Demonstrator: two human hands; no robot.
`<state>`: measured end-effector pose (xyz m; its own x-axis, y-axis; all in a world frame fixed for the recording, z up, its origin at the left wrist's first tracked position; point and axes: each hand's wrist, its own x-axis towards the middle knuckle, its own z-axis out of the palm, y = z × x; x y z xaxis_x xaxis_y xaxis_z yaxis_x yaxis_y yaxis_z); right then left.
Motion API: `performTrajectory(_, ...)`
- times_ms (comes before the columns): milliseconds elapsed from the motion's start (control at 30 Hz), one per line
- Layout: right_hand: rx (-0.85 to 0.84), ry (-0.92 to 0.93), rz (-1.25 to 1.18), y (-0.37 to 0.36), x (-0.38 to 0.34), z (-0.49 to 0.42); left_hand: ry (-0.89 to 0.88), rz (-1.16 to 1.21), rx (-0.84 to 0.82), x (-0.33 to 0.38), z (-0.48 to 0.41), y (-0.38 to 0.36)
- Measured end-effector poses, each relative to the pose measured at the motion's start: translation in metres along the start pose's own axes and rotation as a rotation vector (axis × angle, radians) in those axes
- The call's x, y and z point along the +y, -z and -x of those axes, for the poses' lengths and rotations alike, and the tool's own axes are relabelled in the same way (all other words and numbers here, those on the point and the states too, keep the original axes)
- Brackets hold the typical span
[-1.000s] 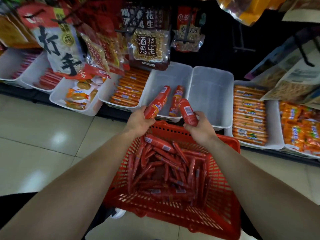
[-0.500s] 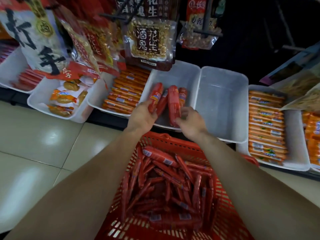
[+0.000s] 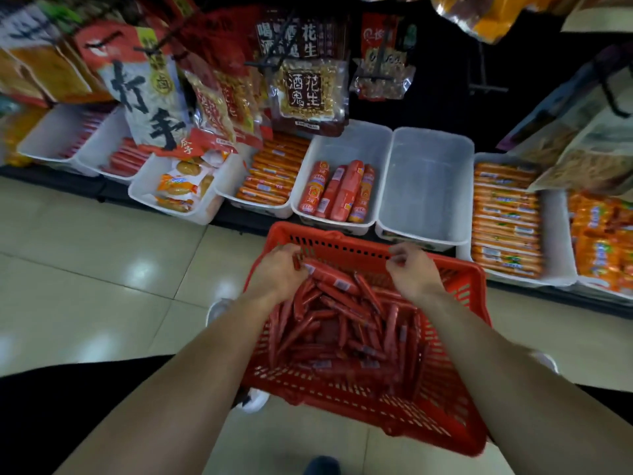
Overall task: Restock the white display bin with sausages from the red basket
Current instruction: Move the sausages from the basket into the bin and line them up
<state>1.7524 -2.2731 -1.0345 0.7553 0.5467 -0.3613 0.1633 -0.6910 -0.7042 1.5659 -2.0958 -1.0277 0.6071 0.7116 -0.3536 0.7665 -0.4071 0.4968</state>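
The white display bin [image 3: 347, 140] sits on the low shelf just beyond the basket, with several thick red sausages [image 3: 337, 193] lying side by side in it. Below me the red basket [image 3: 455, 286] holds a heap of thin and thick red sausages [image 3: 342, 323]. My left hand [image 3: 277, 274] is inside the basket's far left corner, its fingers closed around the end of a thick sausage [image 3: 330, 275] on top of the heap. My right hand [image 3: 412, 270] hovers over the basket's far right side, fingers loosely curled, nothing in it.
A second white bin [image 3: 428, 186] stands right of the display bin. Bins of orange sausages flank them on the left [image 3: 270, 176] and right [image 3: 505, 214]. Snack bags [image 3: 305, 94] hang low over the bins. The basket rests on a tiled floor [image 3: 102, 269].
Both hands laid their thick sausages in the white bin and came back down to the basket. My left hand has closed on another thick sausage.
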Motion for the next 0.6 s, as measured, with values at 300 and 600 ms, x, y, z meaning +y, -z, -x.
performTrajectory(300, -0.286, -0.143, 0.201, -0.029, 0.066, 0.023, 0.128, -0.120, -0.119, -0.043, 0.047, -0.057)
performTrajectory(600, -0.460, -0.148, 0.477, -0.104, 0.080, 0.003, 0.272, 0.089, -0.030, -0.071, 0.041, -0.108)
